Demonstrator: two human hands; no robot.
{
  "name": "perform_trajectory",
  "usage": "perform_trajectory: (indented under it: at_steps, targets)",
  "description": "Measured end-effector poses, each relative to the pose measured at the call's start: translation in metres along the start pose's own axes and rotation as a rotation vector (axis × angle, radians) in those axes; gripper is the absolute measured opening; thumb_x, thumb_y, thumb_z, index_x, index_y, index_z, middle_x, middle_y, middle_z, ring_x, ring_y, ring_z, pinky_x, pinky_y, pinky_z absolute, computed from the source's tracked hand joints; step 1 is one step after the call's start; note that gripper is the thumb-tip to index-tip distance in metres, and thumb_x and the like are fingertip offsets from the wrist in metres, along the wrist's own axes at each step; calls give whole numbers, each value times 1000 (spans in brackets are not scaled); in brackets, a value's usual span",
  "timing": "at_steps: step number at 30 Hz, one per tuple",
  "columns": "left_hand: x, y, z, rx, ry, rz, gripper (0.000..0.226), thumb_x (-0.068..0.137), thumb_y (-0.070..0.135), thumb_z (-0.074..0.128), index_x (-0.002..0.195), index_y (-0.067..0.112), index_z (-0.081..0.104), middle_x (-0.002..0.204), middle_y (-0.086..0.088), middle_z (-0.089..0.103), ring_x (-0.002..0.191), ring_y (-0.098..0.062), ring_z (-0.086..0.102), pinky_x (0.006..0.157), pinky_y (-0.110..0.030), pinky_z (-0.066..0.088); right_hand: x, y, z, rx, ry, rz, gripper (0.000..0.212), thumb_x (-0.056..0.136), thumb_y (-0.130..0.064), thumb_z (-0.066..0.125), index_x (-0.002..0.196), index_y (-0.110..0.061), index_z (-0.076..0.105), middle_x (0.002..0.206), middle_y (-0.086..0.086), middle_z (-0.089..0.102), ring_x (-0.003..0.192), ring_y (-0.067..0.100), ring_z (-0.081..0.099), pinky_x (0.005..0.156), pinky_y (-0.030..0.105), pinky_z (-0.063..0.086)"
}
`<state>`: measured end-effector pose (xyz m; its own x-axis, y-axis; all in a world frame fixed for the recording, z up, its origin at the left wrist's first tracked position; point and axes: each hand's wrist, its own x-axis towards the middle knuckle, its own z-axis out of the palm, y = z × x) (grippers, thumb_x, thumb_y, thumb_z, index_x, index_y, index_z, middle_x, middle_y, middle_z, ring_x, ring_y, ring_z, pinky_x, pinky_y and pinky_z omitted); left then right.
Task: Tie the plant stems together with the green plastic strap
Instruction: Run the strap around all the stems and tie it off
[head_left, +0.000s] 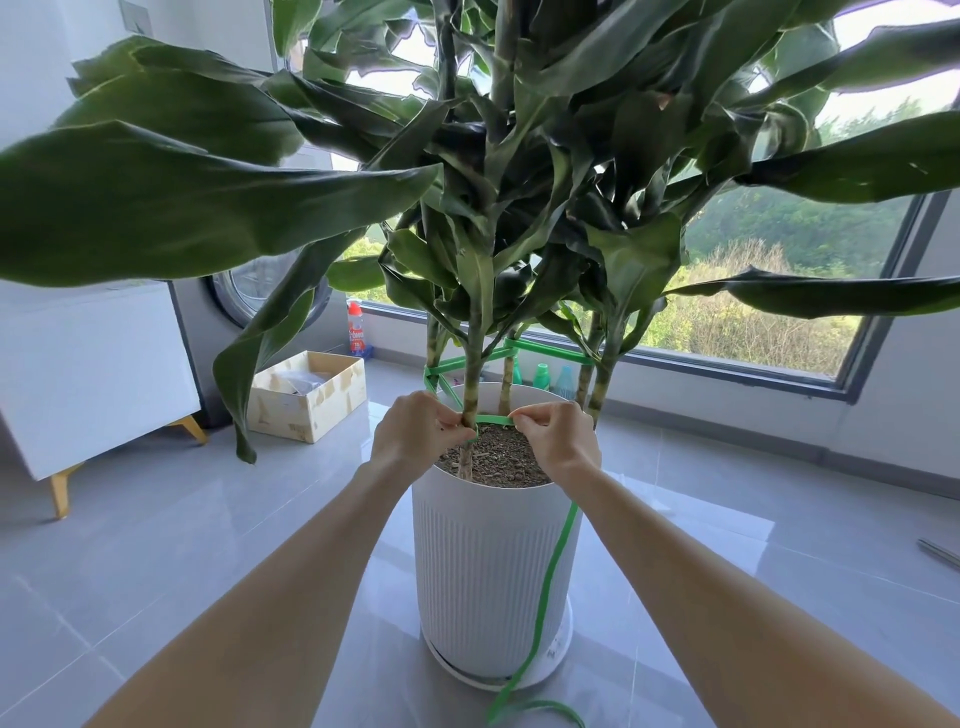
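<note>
A tall leafy plant stands in a white ribbed pot (483, 571) filled with soil. Several stems (472, 384) rise from it. A green plastic strap (550, 571) runs around the stems higher up, then down to the front stem. My left hand (415, 431) pinches the strap against the front stem just above the soil. My right hand (558, 436) pinches the strap a little to the right, with a short stretch taut between both hands. The loose tail hangs down the pot's right side and curls on the floor.
A small wooden box (311, 395) sits on the grey tiled floor at the left. A white cabinet (88, 374) and a washing machine (260, 296) stand behind it. Bottles (356, 330) line the window sill. Large leaves spread overhead.
</note>
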<state>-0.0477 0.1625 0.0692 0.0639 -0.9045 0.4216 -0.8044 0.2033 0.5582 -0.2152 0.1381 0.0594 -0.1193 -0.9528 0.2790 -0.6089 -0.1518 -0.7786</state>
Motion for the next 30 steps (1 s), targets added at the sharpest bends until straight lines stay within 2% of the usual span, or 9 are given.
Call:
perform_trajectory:
  at_steps: [5,12,15,17,18,22,26,28,30]
  targets:
    - [-6,1,9,156,97,67,26,77,37,74,91,15,77,81,1,63,71,-17,58,64,-32,52,0,1,-5,26,-32,-8,16,88,-27,66,100,-23,76,97,-4,74,89,13,64,84,36,54]
    - [-7,5,10,255,146,82,29,77,42,73,91,16,77,87,1,65,80,-17,57,68,-32,53,2,3,-9,61,-106,-8,13,86,-26,69,96,-22,77,92,-5,74,86,15,65,86,37,55]
    - [-6,8,10,245,156,43,29,74,44,75,89,19,77,83,1,66,77,-19,58,67,-32,53,1,1,-14,123,-177,-3,13,85,-23,70,95,-19,77,90,1,75,75,13,60,73,28,54]
    - [-7,9,10,197,162,9,26,73,42,76,89,22,77,81,1,66,75,-20,59,66,-32,52,-2,0,-18,151,-235,7,13,85,-23,70,95,-17,77,90,4,75,69,11,50,59,19,45]
    - [-8,9,10,167,164,-10,26,72,42,77,89,23,77,80,2,65,75,-20,60,65,-32,52,-3,0,-19,162,-257,12,13,84,-23,71,94,-17,77,90,5,75,69,12,48,57,18,42]
    - [-12,5,11,141,189,-67,29,69,48,78,85,24,75,82,5,62,75,-18,58,63,-29,49,-6,1,-21,204,-279,13,13,82,-25,73,91,-17,77,82,-4,74,76,12,53,65,20,46]
    - [-16,8,11,199,182,-75,31,73,49,74,72,19,63,78,6,61,71,-18,58,60,-25,39,-8,3,-25,186,-293,-17,14,78,-27,77,88,-18,78,76,-9,72,74,6,58,68,19,49]
    - [-17,11,13,221,158,-45,25,78,45,71,78,19,68,78,4,68,71,-19,61,62,-26,42,-10,3,-28,186,-311,-10,14,76,-29,79,86,-19,78,72,-8,72,66,2,56,63,18,49]
    - [-17,13,12,196,150,-49,21,80,40,71,82,19,72,78,3,70,72,-19,63,63,-27,47,-14,2,-33,203,-351,2,14,75,-27,79,86,-17,78,60,-10,67,52,-1,47,51,13,41]
